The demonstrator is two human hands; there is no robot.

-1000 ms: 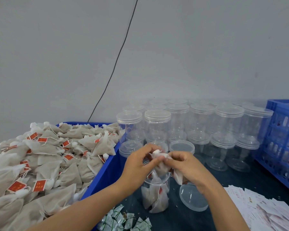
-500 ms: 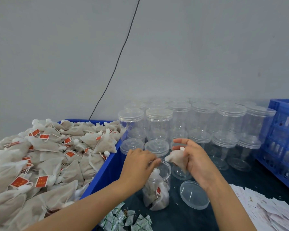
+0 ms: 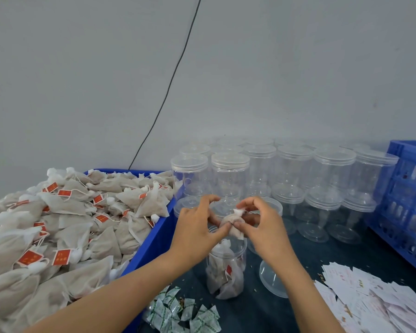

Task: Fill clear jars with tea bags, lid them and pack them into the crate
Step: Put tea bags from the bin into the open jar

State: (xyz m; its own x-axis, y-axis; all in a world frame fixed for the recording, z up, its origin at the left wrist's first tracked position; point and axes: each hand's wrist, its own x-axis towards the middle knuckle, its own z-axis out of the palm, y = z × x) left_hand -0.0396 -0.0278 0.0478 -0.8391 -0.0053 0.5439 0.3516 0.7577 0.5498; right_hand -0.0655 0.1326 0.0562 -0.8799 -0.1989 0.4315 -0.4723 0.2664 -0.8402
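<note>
From the head camera, the open jar (image 3: 226, 267) stands on the dark table (image 3: 310, 260), partly filled with tea bags. Directly above its mouth, the left hand (image 3: 197, 231) and right hand (image 3: 264, 227) are close together, fingertips of both pinching one tea bag (image 3: 233, 223), which is bunched and not yet inside. Just right of the jar lies its loose lid (image 3: 273, 280). Left of the jar sits the blue bin (image 3: 154, 241) heaped with tea bags; behind the jar stand rows of empty lidded jars (image 3: 286, 179); far right of it is the blue crate (image 3: 408, 200). Small green sachets (image 3: 185, 313) lie in front of the jar, paper slips (image 3: 370, 301) to its front right.

The risks, as I judge them: the bag's corner or string could catch on the rim and spill outside, and pressing down hard could tip the light jar.
</note>
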